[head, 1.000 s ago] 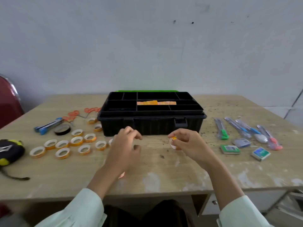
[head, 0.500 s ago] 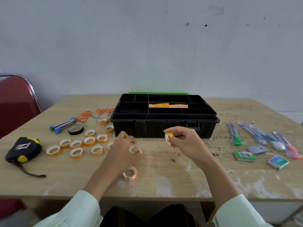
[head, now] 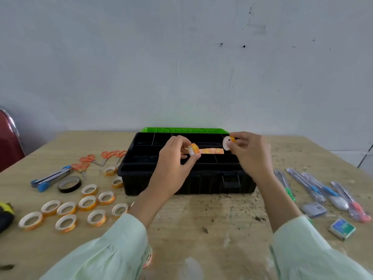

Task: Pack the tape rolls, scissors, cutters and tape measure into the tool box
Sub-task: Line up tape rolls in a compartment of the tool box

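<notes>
- Head view: we see our left grip [head: 173,160] pinching a tape roll [head: 194,149] above the open tool box [head: 191,184].
- Our right grip [head: 250,152] pinches a second roll [head: 226,142] over its far right corner.
- Loose rolls [head: 87,203] lie left on the tabletop [head: 201,229].

Worn, scuffed wooden table [head: 201,223]. Toward the back, in the middle: open black tool box [head: 201,182]. To its left: orange-handled scissors [head: 88,159], blue-handled tool [head: 50,177], black tape roll [head: 69,184], scattered orange tape rolls [head: 86,203], tape measure [head: 5,215] at the edge. To its right: cutters [head: 314,186] side by side, small boxes [head: 342,228] nearer.
</notes>
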Available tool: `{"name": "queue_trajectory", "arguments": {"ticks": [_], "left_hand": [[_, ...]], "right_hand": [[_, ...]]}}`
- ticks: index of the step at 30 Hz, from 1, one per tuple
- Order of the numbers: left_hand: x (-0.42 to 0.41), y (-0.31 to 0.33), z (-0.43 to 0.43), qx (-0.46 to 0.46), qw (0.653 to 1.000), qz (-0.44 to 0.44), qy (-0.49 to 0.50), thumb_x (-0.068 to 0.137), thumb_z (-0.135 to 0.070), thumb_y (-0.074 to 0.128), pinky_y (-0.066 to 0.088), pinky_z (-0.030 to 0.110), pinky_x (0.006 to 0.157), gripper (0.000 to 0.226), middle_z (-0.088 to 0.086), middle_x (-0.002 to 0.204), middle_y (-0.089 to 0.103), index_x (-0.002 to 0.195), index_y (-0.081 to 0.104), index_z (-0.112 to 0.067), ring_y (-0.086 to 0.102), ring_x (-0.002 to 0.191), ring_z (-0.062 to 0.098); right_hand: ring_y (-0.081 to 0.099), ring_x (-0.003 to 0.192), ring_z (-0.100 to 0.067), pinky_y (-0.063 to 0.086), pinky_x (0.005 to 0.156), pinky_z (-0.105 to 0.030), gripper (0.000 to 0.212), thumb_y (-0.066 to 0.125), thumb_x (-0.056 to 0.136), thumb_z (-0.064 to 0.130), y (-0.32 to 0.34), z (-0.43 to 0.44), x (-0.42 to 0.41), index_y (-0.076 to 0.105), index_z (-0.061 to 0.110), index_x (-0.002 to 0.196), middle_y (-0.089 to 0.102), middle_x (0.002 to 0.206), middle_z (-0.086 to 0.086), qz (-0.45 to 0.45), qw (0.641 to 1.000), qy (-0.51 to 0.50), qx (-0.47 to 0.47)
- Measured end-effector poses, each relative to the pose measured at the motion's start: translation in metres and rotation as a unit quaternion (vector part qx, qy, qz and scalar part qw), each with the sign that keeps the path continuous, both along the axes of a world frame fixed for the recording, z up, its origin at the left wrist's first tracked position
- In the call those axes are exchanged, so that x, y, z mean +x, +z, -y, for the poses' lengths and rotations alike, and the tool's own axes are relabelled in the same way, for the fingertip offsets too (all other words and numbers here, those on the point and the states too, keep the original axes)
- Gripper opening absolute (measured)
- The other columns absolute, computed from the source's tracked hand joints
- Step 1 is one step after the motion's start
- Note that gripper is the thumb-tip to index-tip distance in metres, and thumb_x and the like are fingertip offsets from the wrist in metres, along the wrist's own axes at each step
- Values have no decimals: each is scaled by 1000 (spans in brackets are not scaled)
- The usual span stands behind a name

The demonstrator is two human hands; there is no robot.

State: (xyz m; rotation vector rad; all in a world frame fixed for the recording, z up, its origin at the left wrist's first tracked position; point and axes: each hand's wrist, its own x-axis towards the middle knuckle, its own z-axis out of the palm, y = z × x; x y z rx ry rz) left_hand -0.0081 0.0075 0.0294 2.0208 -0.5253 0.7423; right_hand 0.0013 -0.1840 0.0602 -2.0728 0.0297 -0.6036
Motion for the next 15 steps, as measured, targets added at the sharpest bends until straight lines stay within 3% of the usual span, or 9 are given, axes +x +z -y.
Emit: {"name": "queue_trajectory", "arguments": {"ticks": [1, 3, 6, 8, 15], "left_hand": [[7, 1, 3, 0, 1000, 0, -3, 85, -23, 67, 55, 26, 80, 22, 0, 100, 57, 102, 57, -12, 60, 90, 9], [19, 1, 7, 0, 1000, -2, -4, 85, -22, 68, 55, 29, 81, 22, 0, 100, 58, 102, 57, -11, 60, 90, 10], [32, 0, 12, -1, 1000, -1, 0, 85, -22, 68, 55, 30, 80, 22, 0, 100, 58, 102, 57, -12, 59, 90, 9], [39, 0, 14, -3, 1000, 1, -4, 85, -22, 68, 55, 29, 78, 23, 0, 99, 58, 102, 57, -12, 59, 89, 9], [51, -3, 16, -13, 1000, 0, -6, 84, -23, 69, 55, 25, 77, 24, 0, 100, 59, 102, 58, -13, 60, 89, 9]], "right_hand": [[64, 79, -11, 45, 63, -11, 26, 66, 89, 21, 5, 5, 7, 68, 12, 113, 70, 83, 1, -16, 999, -18, -37], [60, 77, -13, 36, 52, -9, 23, 66, 89, 20, 8, 13, 22, 67, 9, 109, 70, 85, -3, -67, 992, -34, -101], [64, 81, -17, 54, 67, -27, 15, 69, 86, 23, 6, 17, 43, 71, 12, 96, 72, 88, -4, -128, 977, -31, -170], [65, 83, -20, 55, 80, -37, 8, 73, 83, 24, 3, 17, 52, 72, 16, 82, 71, 85, -3, -150, 965, -34, -210], [60, 72, -25, 44, 63, -29, 22, 68, 85, 22, 8, 16, 58, 76, 2, 85, 71, 85, -18, -192, 955, 5, -226]]}}
